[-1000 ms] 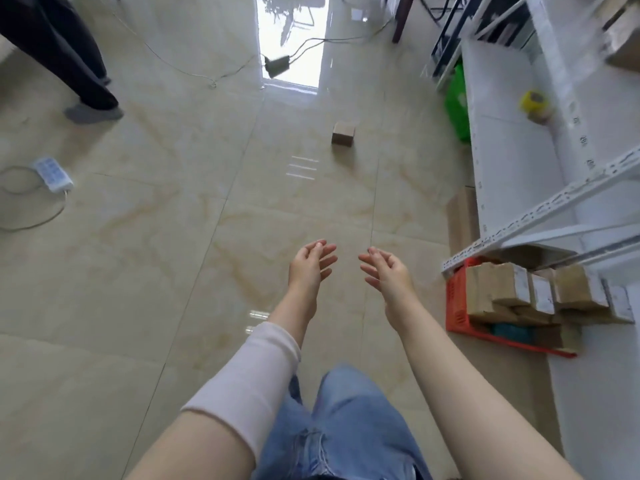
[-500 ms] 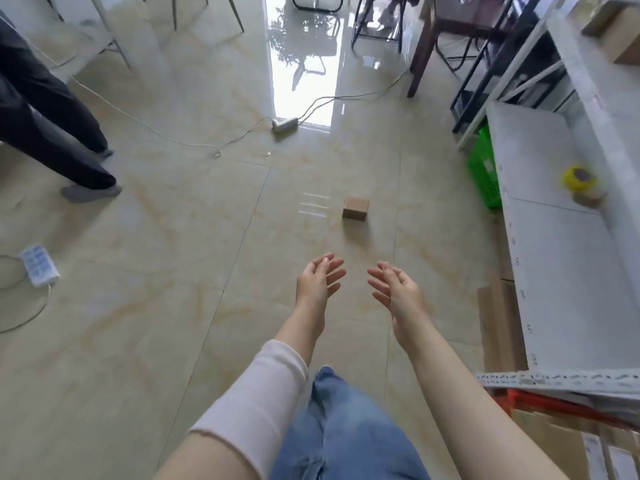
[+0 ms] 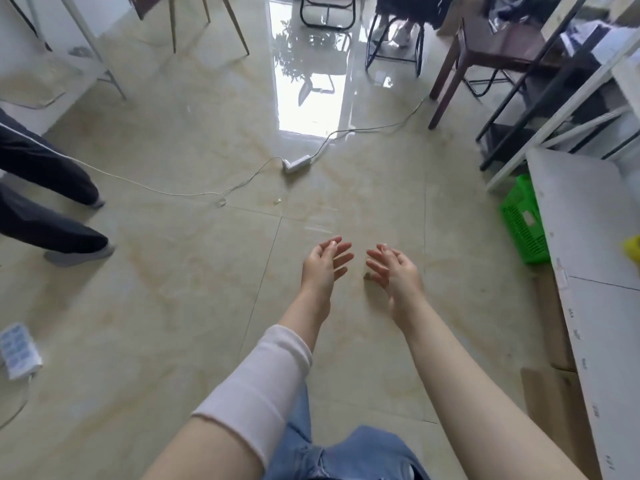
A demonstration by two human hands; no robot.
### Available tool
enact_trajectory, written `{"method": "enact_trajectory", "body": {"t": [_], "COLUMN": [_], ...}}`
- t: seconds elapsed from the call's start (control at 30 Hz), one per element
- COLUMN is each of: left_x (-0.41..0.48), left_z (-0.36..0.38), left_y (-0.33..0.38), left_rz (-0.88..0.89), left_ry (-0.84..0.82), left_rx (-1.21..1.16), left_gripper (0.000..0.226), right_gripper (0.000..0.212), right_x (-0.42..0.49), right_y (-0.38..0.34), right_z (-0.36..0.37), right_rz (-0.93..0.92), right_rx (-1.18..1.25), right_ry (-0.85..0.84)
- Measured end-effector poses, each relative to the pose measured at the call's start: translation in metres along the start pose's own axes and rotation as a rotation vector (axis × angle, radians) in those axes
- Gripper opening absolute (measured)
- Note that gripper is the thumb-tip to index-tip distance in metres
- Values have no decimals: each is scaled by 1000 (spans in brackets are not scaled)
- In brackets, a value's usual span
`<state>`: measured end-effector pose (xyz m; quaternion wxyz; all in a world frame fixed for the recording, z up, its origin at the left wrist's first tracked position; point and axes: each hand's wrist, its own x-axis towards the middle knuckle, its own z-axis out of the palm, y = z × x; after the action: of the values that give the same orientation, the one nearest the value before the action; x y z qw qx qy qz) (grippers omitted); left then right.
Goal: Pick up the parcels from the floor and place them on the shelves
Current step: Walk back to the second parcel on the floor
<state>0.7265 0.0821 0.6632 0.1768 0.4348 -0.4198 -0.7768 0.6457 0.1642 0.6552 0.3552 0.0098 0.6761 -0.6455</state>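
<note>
Both my hands reach forward over the beige tiled floor, palms facing each other, fingers spread and empty. My left hand [image 3: 323,266] is just left of my right hand [image 3: 393,271]. A small brown cardboard parcel [image 3: 367,277] lies on the floor behind my right hand; only a sliver of it shows by the fingers. The white shelf board [image 3: 585,237] runs along the right side.
A green plastic basket [image 3: 523,223] stands on the floor by the shelf, and a yellow tape roll [image 3: 632,249] lies on the board. A white power strip [image 3: 296,165] with cords crosses the floor ahead. Another person's legs [image 3: 45,202] stand at left. Chairs and a table are at the back.
The view has tilted up and moved forward. My hands have closed in on the parcel, which was in plain sight ahead and is now mostly hidden behind my right hand.
</note>
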Motion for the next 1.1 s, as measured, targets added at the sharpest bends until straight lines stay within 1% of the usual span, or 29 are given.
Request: {"method": "enact_trajectory", "body": {"t": [0.13, 0.27, 0.33, 0.43, 0.53, 0.63, 0.77, 0.87, 0.97, 1.1], "left_x": [81, 164, 199, 261, 321, 375, 438, 483, 535, 602], "left_z": [-10, -3, 5, 22, 44, 71, 111, 138, 169, 223], "left_y": [60, 107, 120, 141, 164, 187, 219, 243, 263, 280], "left_rz": [-50, -85, -122, -159, -156, -142, -162, -160, -158, -183], "left_ry": [-19, -24, -43, -41, -41, -27, -45, -42, -81, -190], "left_rx": [23, 29, 47, 75, 119, 143, 181, 185, 208, 270], "left_gripper": [35, 29, 33, 37, 36, 36, 36, 36, 36, 35], "right_gripper": [19, 17, 17, 22, 24, 19, 24, 21, 19, 16], "right_x": [63, 130, 160, 213, 273, 336, 409, 455, 504, 567], "right_y": [-45, -82, -90, -106, -130, -166, -217, -247, -272, -300], "right_z": [62, 95, 100, 103, 105, 107, 112, 116, 114, 105], "right_rz": [7, 24, 35, 46, 63, 66, 68, 71, 67, 43], "right_rx": [26, 46, 56, 72, 104, 143, 156, 164, 194, 279], "right_ry": [46, 131, 171, 230, 277, 267, 266, 274, 312, 401]}}
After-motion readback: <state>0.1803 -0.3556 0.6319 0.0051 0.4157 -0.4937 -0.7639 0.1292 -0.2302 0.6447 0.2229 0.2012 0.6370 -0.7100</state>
